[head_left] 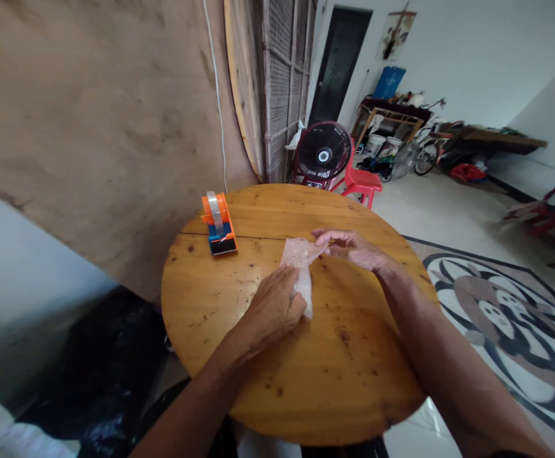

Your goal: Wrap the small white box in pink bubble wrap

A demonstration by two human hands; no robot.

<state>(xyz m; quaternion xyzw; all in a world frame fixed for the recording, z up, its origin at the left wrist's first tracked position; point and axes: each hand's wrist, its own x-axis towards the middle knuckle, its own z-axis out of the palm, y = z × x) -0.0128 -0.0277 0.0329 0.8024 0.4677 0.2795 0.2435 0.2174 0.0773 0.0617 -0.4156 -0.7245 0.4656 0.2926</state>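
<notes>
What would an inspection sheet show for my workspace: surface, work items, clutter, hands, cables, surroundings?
Surface: round, varnished wooden table, knotted, with a dark seam.
Job's things: translucent bubble-wrap piece on the table, one corner raised; contents, if any, unclear.
Clutter: orange-and-blue plastic tape dispenser at the table's far left; shiny black plastic material below left.
Hands: bare left hand on the piece, grip unclear; bare right hand pinching the raised corner.
Cables: thin white cable hanging against the brown wooden panel; lower end hidden.
Surroundings: dark-red round fan and red plastic chair beyond the table.
</notes>
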